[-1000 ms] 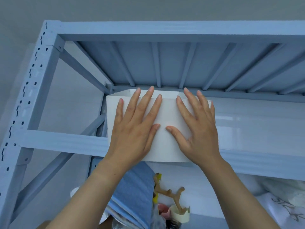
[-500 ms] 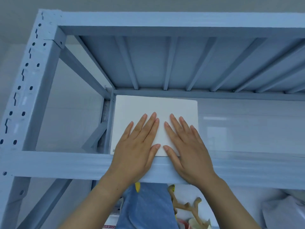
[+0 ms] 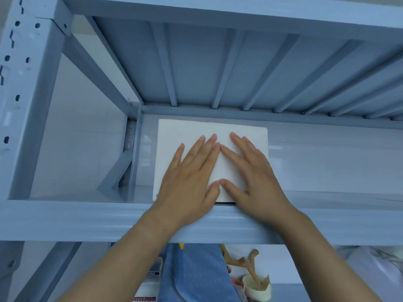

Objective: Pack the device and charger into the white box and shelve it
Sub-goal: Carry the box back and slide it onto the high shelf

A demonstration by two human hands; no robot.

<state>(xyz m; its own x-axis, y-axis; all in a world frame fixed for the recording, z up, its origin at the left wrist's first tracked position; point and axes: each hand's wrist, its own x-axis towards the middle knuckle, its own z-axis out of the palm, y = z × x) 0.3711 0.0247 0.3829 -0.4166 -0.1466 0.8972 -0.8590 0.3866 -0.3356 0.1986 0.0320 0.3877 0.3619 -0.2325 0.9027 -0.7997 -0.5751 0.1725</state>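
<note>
Palms of left hand and right hand flat on white box, grip unclenched.

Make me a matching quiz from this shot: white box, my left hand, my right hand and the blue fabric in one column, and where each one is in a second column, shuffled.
Things:
1. white box
2. left hand
3. right hand
4. blue fabric

Places:
A. flat on the box's right half
B. on the level below the front rail
C. flat on the box's left half
D. on the shelf board, near its left end

Pairs: 1-D, 2-C, 3-A, 4-B
</note>
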